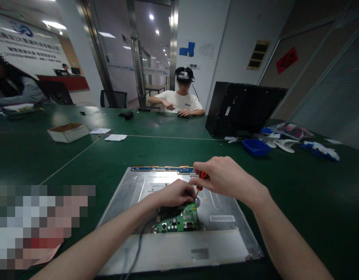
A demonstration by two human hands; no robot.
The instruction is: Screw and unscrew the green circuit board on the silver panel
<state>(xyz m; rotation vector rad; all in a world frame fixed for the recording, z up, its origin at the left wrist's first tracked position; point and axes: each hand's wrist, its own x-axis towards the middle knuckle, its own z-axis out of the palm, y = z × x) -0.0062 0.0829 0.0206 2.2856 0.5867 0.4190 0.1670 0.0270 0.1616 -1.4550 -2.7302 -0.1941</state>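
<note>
A silver metal panel (226,237) lies flat on the green table, with a green circuit board (182,221) on it. My right hand (217,177) grips a screwdriver (203,175) with an orange-red and black handle; its shaft slants down to the board's upper right corner. Close to that tip, my left hand (179,193) has its fingers curled together at the board's upper edge; what they hold, if anything, is hidden. A grey cable (138,249) runs from the board's left side toward the front. Along the panel's far edge sits a narrow blue board (162,169).
Beyond the panel stand a white box (69,134), a black monitor housing (246,109) and a blue tray (257,147). Gloves (321,151) lie at the right. Across the table (156,149) a person (183,97) works with a tool; another person sits at far left.
</note>
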